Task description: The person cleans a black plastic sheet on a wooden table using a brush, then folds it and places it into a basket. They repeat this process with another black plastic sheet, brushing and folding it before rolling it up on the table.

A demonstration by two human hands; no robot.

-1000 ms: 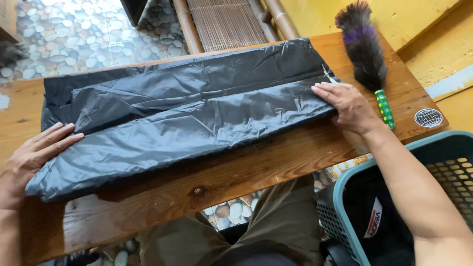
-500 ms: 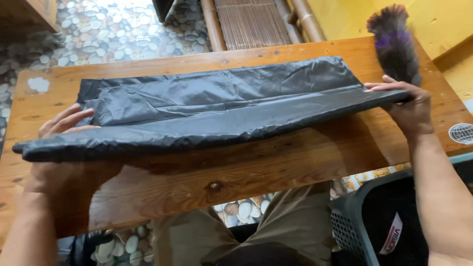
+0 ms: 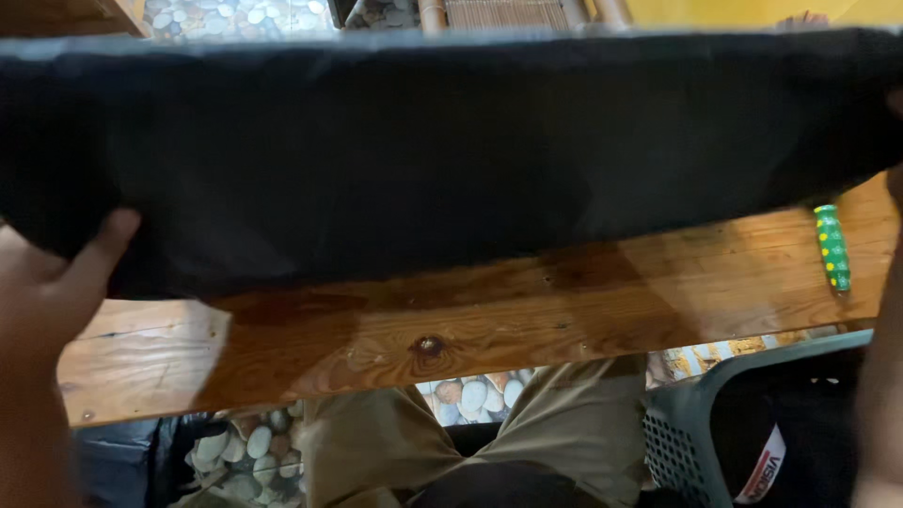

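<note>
A large black plastic bag [image 3: 451, 160], folded into a long band, is raised off the wooden table [image 3: 489, 320] and fills the upper half of the view. My left hand [image 3: 52, 282] grips its left end, thumb on the near side. My right hand [image 3: 894, 188] holds the right end at the frame's edge and is mostly out of view. The bag hides the far part of the table.
A green dotted handle of a feather duster [image 3: 831, 246] lies on the table at the right. A grey plastic laundry basket [image 3: 696, 433] with dark cloth stands below the table's right end. My knees in khaki trousers [image 3: 564, 433] are under the table, over a pebble floor [image 3: 245, 452].
The bag lay flat on the table a second ago. Both hands took its ends and lifted it up toward the camera, so it now blocks most of the view.
</note>
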